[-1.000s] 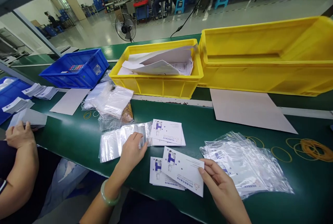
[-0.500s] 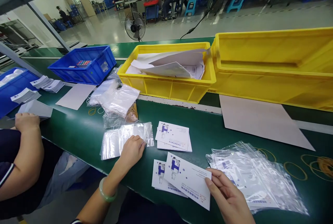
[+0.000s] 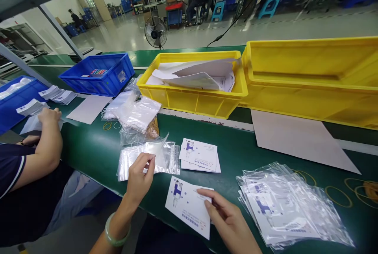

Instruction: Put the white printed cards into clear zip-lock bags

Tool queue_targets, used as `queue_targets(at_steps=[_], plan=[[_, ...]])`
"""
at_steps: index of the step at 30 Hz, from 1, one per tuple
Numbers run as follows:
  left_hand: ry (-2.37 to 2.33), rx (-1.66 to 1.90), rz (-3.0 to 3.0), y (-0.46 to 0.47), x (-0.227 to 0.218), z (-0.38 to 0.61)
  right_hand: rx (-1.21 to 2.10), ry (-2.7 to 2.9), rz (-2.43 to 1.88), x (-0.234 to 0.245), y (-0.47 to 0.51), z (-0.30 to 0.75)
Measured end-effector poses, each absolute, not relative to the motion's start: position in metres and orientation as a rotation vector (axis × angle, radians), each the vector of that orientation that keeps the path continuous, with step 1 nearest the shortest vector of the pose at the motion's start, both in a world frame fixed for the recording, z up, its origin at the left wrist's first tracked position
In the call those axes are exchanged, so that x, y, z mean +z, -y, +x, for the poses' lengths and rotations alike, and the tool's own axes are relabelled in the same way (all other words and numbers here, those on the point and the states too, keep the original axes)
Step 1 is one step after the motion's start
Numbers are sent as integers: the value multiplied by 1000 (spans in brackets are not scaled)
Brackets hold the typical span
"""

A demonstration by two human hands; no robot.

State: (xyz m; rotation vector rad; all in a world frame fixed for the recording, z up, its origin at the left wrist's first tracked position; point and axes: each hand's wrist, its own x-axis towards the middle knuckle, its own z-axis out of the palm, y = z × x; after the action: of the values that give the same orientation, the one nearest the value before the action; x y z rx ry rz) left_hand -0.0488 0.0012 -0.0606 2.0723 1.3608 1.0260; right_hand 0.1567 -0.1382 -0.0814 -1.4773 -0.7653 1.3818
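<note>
My left hand (image 3: pixel 141 177) is closed in a pinch on the edge of a clear plastic bag (image 3: pixel 161 154). That bag is partly lifted off the flat pile of clear bags (image 3: pixel 126 162) beneath. My right hand (image 3: pixel 232 220) grips a white printed card (image 3: pixel 189 206) by its right edge, thumb on top; part of another card shows behind it. Just beyond lies a small stack of matching cards (image 3: pixel 199 154). To the right is a heap of clear bags with printed cards inside (image 3: pixel 283 206).
Yellow bins (image 3: pixel 191 102) stand along the back, one holding white papers. A blue bin (image 3: pixel 100 80) is farther left. Loose plastic packaging (image 3: pixel 138 114), rubber bands (image 3: pixel 338 195) and a grey board (image 3: pixel 298 136) lie on the green table. A co-worker's arm (image 3: pixel 49 143) reaches in from the left.
My left hand has risen from the bag pile, peeling up one bag's edge. My right hand has moved left with the card, over the cards lying there. The co-worker's hands have shifted.
</note>
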Motion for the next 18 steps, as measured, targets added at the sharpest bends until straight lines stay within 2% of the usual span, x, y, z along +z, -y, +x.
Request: queue_targets(at_steps=[3, 8, 12, 18], plan=[[-1297, 1042, 2040, 11, -61, -45, 1322, 1003, -1513, -78, 129, 148], [-1042, 848, 2129, 35, -53, -37, 1189, 1326, -1516, -65, 116, 141], [-908, 688, 2078, 44, -51, -34, 1130, 1413, -1504, -63, 113, 140], [-959, 576, 2001, 45, -55, -34, 1094, 1414, -1532, -69, 115, 139]])
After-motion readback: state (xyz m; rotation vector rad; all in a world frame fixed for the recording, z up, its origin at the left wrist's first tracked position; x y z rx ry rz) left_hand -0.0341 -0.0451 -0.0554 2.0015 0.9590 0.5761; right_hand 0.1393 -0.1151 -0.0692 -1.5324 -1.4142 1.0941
